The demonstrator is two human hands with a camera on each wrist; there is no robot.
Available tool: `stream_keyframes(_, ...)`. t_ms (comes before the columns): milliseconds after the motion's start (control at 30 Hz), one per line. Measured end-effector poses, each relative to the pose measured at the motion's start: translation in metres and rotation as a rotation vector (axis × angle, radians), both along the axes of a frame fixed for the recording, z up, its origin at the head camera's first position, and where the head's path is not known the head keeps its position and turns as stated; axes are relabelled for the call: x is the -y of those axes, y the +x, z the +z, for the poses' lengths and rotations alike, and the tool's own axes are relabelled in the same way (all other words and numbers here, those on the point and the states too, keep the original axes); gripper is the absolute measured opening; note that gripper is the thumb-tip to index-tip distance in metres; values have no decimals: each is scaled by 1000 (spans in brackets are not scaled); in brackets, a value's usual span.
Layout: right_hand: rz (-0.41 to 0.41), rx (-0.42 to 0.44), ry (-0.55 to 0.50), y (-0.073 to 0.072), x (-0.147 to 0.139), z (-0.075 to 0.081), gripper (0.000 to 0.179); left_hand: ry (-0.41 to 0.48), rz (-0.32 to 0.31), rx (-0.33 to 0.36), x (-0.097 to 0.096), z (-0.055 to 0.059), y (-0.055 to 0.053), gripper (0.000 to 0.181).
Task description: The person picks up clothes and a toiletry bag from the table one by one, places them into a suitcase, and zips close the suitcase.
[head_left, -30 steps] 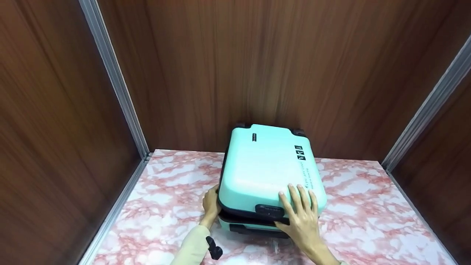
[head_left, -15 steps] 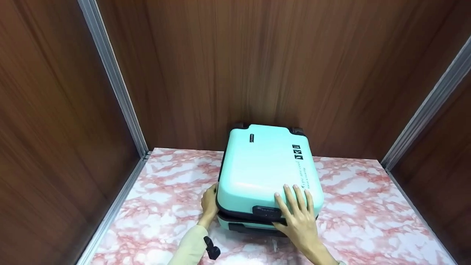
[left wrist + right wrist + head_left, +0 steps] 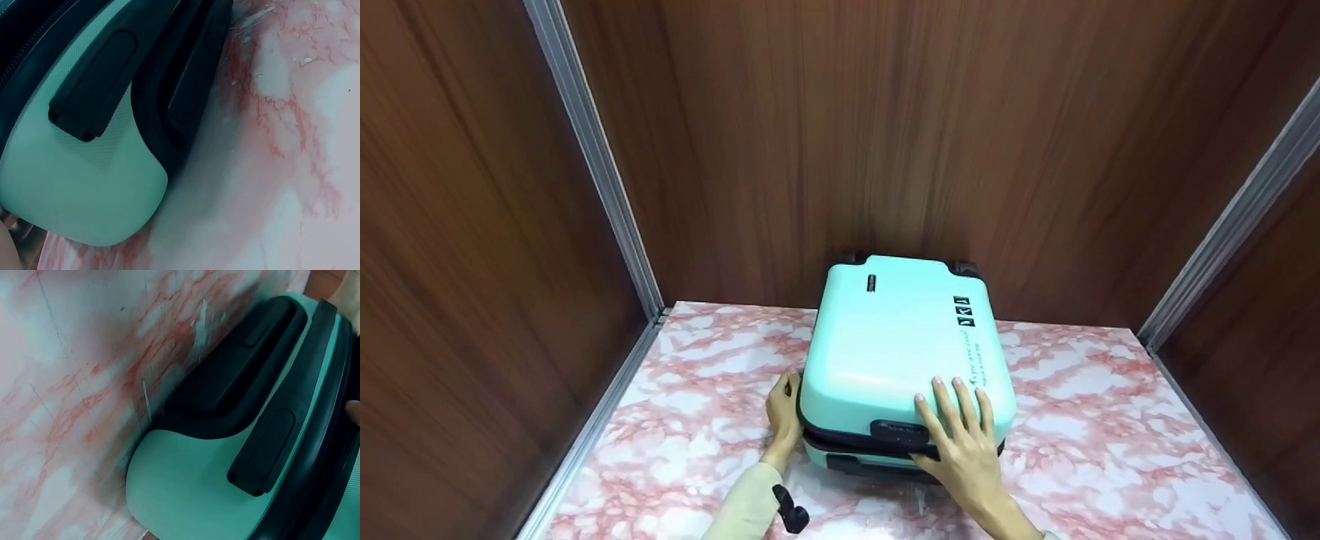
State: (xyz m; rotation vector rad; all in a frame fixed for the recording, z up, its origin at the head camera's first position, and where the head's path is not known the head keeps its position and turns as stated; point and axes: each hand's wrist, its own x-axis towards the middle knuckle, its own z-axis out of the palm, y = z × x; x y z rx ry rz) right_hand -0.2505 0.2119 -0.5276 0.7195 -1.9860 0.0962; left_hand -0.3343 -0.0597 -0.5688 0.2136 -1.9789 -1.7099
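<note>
A mint-green hard-shell suitcase (image 3: 900, 337) lies flat on the marbled surface, its lid resting over the base. Along the front a dark gap shows between lid and base, with a zipper edge in the left wrist view. My right hand (image 3: 964, 457) presses on the lid's front right corner, fingers spread and straight, thumb at the gap. At the suitcase's left side my left hand (image 3: 784, 409) has thumb and forefinger bent together against the seam. The suitcase hides the other fingertips, and I cannot tell what they pinch. A black side handle (image 3: 225, 377) is on the base's front.
Pink-and-white marbled tabletop (image 3: 690, 420) surrounds the suitcase. A brown wood-grain panel (image 3: 885, 135) stands right behind it, near its black wheels (image 3: 964, 268). Metal corner strips (image 3: 600, 165) join the side panels. A black strap (image 3: 790, 510) hangs at the left sleeve.
The suitcase has shifted slightly left, and the gap at its front has narrowed. Both hands have moved a little left with it; the right hand stays on the lid.
</note>
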Motion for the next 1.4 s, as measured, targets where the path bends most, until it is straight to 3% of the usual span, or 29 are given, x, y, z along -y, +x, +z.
stream_keyframes(467,-1,42,-16,0,4,-5,122,118,-99,-19,7,-9,1,45)
stream_keyframes(567,-10,47,-15,0,5,-7,122,154,-134,-23,9,-6,3,44)
stream_keyframes(733,-34,40,-12,0,5,-9,123,209,-228,-9,13,9,16,38)
stream_keyframes(833,-48,27,-6,0,4,-10,124,202,-259,-14,14,2,13,34)
stream_keyframes(900,-53,21,-2,0,5,-10,123,202,-262,-15,14,-6,10,34)
stream_keyframes(1000,-64,29,5,0,5,-12,124,190,-244,-1,14,-10,8,33)
stream_keyframes(1267,-106,69,29,2,6,-12,132,150,-248,33,14,22,21,30)
stream_keyframes(1400,-87,80,42,2,4,-10,135,125,-241,53,16,12,12,30)
